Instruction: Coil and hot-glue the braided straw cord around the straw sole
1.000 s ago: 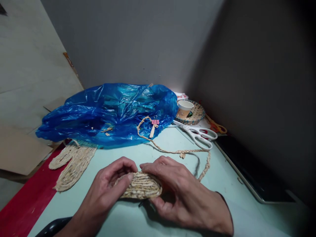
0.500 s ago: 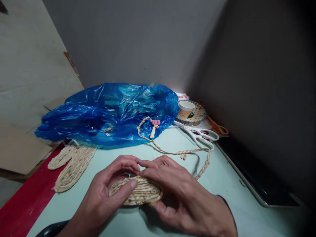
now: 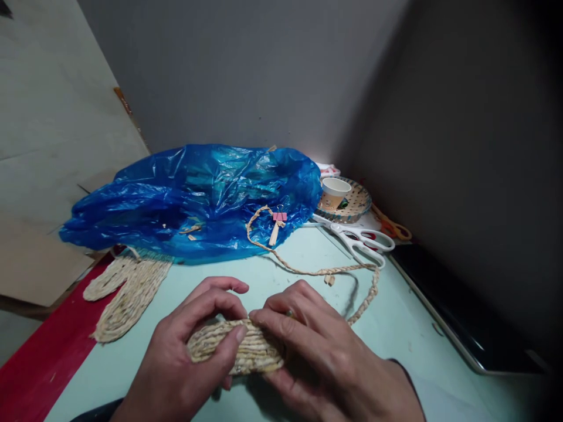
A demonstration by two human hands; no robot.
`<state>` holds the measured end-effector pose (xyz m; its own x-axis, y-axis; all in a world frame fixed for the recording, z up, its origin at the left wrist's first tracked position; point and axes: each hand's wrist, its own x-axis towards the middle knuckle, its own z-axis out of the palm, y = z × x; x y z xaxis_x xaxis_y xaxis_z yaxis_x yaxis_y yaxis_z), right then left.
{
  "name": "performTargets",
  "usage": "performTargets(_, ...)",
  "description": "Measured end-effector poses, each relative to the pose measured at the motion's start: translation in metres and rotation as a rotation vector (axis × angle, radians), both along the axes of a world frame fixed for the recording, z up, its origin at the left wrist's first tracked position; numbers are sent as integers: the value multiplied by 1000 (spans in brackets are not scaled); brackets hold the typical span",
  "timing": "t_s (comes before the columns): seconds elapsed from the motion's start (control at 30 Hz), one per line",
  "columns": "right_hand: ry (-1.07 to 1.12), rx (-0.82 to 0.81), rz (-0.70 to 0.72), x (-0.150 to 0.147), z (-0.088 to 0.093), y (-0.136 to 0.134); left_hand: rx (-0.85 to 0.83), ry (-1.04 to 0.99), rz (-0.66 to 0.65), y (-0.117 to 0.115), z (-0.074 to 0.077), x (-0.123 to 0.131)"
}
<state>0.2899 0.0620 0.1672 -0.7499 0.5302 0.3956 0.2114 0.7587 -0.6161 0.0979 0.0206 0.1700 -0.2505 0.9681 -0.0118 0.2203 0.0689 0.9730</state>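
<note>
Nearest you, at the centre of the pale green table (image 3: 316, 252), both your hands are closed around an oval coil of braided straw-coloured fibre (image 3: 259, 350). Your left hand (image 3: 178, 349) grips its left end: the thumb lies across the ribbed near face, the fingers curve round behind, and one finger lifts free at the top. Your right hand (image 3: 323, 343) wraps the right end, fingers bent over the upper edge and thumb low by the underside; the palm hides that end of the coil. The fingertips of your two hands come close above the coil. Part of a dark object (image 3: 99, 411) shows under your left forearm.

To the left, a two-lobed woven fibre piece (image 3: 127, 299) lies partly over a red strip (image 3: 50, 349). To the right lies a flat black panel (image 3: 461, 308).

Beyond your right hand, a thin braid (image 3: 308, 272) bends away and loops left, up to a pink binder clip (image 3: 280, 216) by a crumpled blue plastic bag (image 3: 211, 196). Whether the braid joins the coil, you cannot tell. Far right are white scissors (image 3: 361, 239), orange-handled scissors (image 3: 393, 230) and a paper cup (image 3: 335, 198) in a shallow woven basket (image 3: 360, 202).
</note>
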Motion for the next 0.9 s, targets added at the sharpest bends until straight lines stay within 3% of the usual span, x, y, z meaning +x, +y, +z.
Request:
performTargets(0.43, -13, -65, -20, -3, -2, -2, -31, -6, -5, 2, -2, 2)
performTargets(0.9, 48, -113, -8, -2, -8, 0, -7, 31, -116, 4, -10, -11)
